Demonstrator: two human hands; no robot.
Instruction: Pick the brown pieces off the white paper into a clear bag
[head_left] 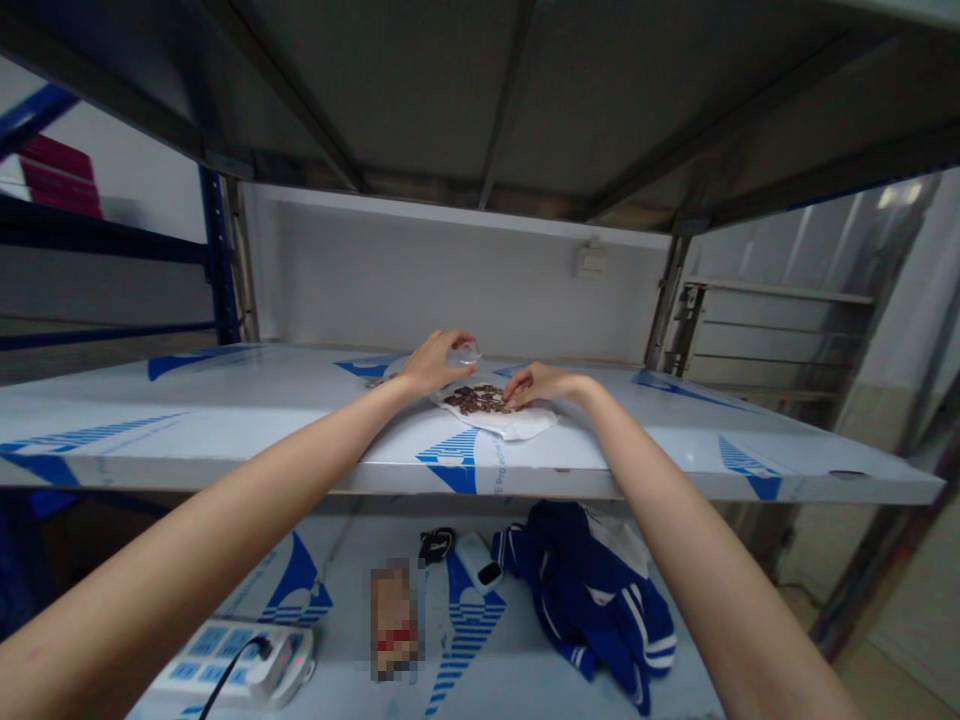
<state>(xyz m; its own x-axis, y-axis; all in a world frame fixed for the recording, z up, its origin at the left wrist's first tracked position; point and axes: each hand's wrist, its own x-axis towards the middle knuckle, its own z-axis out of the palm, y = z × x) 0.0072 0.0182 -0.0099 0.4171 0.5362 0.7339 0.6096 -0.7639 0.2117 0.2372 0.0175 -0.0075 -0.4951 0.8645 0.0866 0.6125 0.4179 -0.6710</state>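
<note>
On the upper shelf, my left hand [436, 362] is curled around a small clear cup [469, 353], tilted above the left back of a pile. Small dark brown pieces [480, 399] make up this pile; they look like seeds or dried bits, too small to name. They lie on a white sheet of paper or cloth [517, 426]. My right hand [531, 384] reaches into the pile's right side, its fingers bent and drawn together at the pieces. Whatever sits between those fingertips is hidden.
The shelf [300, 440] has a raised front edge. Below it lie a power strip [240, 660] with a plugged cable, a blurred-out item [395, 618], a light-blue device [478, 563], a small black item [436, 545] and a blue-and-white garment [592, 590]. Another shelf [420, 100] hangs overhead.
</note>
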